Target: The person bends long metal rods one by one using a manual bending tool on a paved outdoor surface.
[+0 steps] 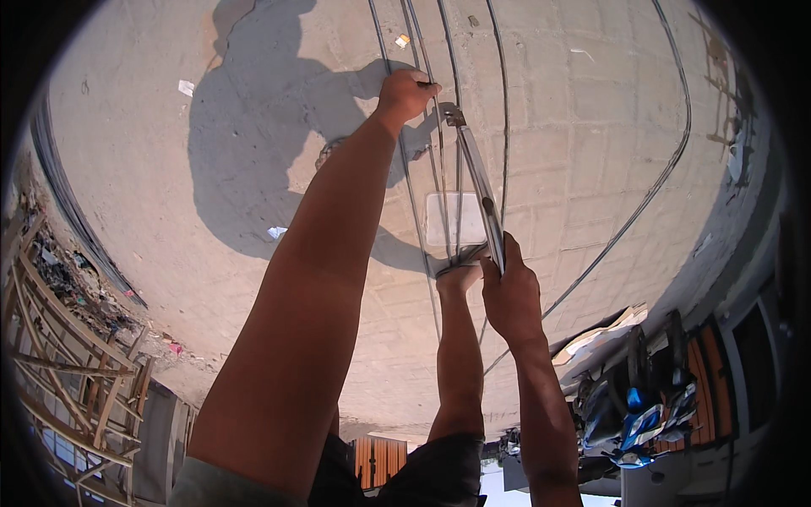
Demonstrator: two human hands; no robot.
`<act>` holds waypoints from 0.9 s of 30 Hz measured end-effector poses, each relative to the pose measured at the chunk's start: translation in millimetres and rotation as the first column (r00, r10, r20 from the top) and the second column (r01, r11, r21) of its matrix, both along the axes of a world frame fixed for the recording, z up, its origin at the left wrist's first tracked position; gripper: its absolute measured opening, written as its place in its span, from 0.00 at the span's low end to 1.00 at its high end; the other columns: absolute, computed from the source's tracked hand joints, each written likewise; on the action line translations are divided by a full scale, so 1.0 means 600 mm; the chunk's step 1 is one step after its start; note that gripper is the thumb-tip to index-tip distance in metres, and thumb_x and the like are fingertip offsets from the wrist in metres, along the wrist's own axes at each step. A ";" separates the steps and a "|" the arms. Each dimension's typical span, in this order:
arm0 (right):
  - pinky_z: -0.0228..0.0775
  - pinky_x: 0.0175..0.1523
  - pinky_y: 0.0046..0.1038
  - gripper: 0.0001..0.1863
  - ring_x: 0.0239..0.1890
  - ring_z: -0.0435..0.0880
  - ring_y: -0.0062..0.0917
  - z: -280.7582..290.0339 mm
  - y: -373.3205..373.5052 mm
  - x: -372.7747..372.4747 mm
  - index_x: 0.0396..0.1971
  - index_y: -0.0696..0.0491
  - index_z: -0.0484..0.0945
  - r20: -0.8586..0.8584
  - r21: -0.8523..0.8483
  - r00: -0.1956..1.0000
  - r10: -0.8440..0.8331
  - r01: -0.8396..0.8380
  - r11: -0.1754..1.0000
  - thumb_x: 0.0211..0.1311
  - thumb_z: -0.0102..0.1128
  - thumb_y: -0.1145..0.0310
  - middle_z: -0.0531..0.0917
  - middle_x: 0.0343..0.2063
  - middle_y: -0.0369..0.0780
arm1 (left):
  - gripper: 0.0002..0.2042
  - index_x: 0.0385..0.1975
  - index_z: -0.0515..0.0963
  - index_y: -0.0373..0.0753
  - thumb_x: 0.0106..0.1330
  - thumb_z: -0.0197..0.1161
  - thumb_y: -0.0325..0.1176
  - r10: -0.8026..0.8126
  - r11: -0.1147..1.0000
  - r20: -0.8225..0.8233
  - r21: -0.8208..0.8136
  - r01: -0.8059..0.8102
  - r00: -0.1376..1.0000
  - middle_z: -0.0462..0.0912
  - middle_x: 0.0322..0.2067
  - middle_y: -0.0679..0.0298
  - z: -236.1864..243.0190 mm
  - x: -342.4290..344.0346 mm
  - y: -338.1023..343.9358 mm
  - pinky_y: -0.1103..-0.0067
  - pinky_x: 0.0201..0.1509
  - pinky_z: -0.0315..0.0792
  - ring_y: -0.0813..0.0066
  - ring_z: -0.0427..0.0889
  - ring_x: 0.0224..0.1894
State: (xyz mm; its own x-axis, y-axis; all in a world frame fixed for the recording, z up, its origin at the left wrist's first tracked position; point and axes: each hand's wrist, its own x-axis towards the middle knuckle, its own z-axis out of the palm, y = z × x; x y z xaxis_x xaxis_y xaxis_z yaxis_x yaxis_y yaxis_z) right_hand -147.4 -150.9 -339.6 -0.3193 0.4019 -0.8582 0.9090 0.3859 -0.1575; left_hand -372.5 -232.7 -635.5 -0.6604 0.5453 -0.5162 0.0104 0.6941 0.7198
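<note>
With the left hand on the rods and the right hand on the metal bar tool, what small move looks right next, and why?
Probably a short pull of the tool handle by the right hand. The metal bar tool has its hooked head at a thin steel rod, right beside the left hand, which grips the rods there. A foot rests on the rods lower down, so they look braced for bending.

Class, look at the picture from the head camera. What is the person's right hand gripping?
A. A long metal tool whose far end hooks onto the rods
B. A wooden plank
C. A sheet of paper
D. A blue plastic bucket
A: the right hand is closed around the near end of a long metal tool, whose far end hooks onto the thin steel rods beside the left hand.
</note>
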 end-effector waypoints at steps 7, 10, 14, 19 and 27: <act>0.74 0.45 0.45 0.26 0.43 0.83 0.56 0.018 0.014 0.029 0.65 0.57 0.65 0.016 -0.113 0.995 -0.096 0.097 0.989 0.69 0.53 0.69 0.83 0.37 0.59 | 0.15 0.33 0.85 0.38 0.62 0.68 0.45 0.032 0.999 0.055 -0.019 -0.031 0.998 0.81 0.20 0.65 -0.002 0.008 0.001 0.76 0.31 0.73 0.75 0.80 0.24; 0.75 0.45 0.44 0.27 0.42 0.84 0.55 0.033 0.026 -0.001 0.66 0.57 0.64 0.005 -0.152 0.994 -0.105 0.105 0.983 0.69 0.52 0.69 0.84 0.37 0.58 | 0.15 0.33 0.85 0.38 0.63 0.67 0.45 0.045 0.999 0.042 -0.010 -0.045 0.998 0.81 0.19 0.65 -0.010 0.005 -0.003 0.76 0.31 0.73 0.76 0.80 0.24; 0.75 0.47 0.46 0.32 0.42 0.84 0.55 0.042 0.038 -0.029 0.67 0.61 0.61 0.042 -0.250 0.980 -0.195 0.199 0.947 0.65 0.51 0.64 0.83 0.36 0.60 | 0.19 0.39 0.85 0.36 0.59 0.70 0.47 0.049 0.997 0.120 -0.067 -0.041 0.992 0.85 0.30 0.57 -0.009 0.002 0.001 0.73 0.42 0.76 0.65 0.84 0.34; 0.75 0.48 0.47 0.35 0.42 0.85 0.55 0.032 0.019 -0.017 0.68 0.62 0.60 0.002 -0.187 0.988 -0.152 0.150 0.971 0.62 0.50 0.61 0.83 0.37 0.62 | 0.16 0.32 0.84 0.36 0.62 0.68 0.46 0.020 1.000 0.054 0.004 -0.020 0.998 0.81 0.19 0.64 0.002 0.008 0.004 0.75 0.33 0.73 0.74 0.80 0.24; 0.77 0.48 0.45 0.32 0.42 0.85 0.53 0.029 0.011 -0.018 0.68 0.59 0.61 -0.062 -0.151 0.989 -0.137 0.126 0.980 0.66 0.51 0.64 0.83 0.37 0.60 | 0.17 0.33 0.84 0.35 0.61 0.69 0.46 0.071 0.996 0.081 0.049 -0.075 0.994 0.82 0.20 0.63 -0.015 0.002 0.001 0.75 0.32 0.73 0.75 0.79 0.23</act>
State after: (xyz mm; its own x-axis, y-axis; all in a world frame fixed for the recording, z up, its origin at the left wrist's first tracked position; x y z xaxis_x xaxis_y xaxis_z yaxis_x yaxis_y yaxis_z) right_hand -158.1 -144.2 -322.3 -0.3352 0.3164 -0.8874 0.9345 0.2314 -0.2704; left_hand -371.3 -231.9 -644.4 -0.6575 0.5246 -0.5407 -0.0974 0.6525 0.7515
